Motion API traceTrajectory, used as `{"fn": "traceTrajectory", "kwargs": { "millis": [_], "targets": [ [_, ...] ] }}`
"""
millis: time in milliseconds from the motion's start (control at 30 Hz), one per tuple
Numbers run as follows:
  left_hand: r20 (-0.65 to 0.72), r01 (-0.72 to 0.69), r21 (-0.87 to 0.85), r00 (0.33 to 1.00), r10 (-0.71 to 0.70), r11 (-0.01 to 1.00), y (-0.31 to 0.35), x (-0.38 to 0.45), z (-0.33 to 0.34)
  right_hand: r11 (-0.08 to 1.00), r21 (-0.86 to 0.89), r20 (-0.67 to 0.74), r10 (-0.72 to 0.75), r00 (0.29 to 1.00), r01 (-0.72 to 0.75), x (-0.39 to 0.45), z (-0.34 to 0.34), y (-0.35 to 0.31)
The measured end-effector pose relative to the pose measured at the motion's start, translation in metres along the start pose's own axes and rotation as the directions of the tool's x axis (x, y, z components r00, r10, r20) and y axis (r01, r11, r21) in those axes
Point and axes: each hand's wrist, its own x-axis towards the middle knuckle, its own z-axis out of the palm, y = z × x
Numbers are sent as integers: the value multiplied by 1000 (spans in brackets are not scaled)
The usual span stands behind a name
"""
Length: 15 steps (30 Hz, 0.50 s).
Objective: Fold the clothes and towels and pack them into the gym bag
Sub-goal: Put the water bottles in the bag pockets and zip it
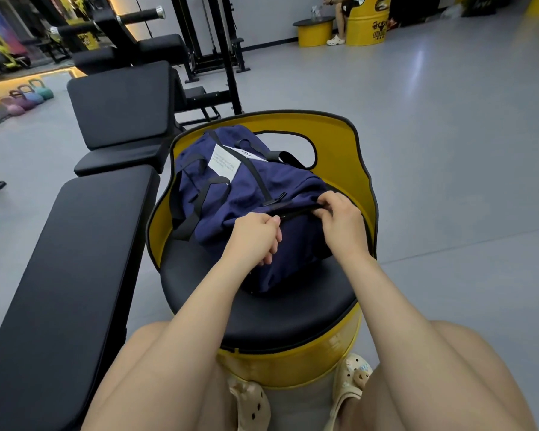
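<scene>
A navy gym bag (246, 194) with black straps and a white label lies on the black cushion of a yellow barrel chair (293, 309). My left hand (255, 236) is curled at the near end of the bag's black zip line and pinches something small there, seemingly the zip pull. My right hand (343, 217) pinches the bag's fabric at the right end of that zip. No clothes or towels are visible outside the bag.
A long black padded bench (59, 275) runs along my left, with more black gym benches (122, 104) and a rack behind it. Coloured kettlebells (28, 98) sit far left. Grey floor stretches to the right. A seated person is far back by yellow barrels (364, 26).
</scene>
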Motion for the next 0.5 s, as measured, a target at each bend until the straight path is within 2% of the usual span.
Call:
{"fn": "traceTrajectory", "kwargs": {
  "millis": [233, 333, 400, 500],
  "targets": [
    [19, 96, 27, 995, -97, 995, -35, -11, -35, 995, 0, -49, 103, 993, -103, 2, -7, 2],
    [90, 129, -13, 988, -127, 992, -48, -17, -45, 993, -96, -12, 71, 997, -72, -3, -5, -4],
    [114, 115, -35, 987, -110, 993, -55, -18, -47, 990, -134, -39, 28, 999, -33, -10, -5, -12],
    [108, 80, -75, 992, -71, 994, -63, -18, -47, 995, -93, -31, 20, 999, -23, -25, 2, -25]
  ]
}}
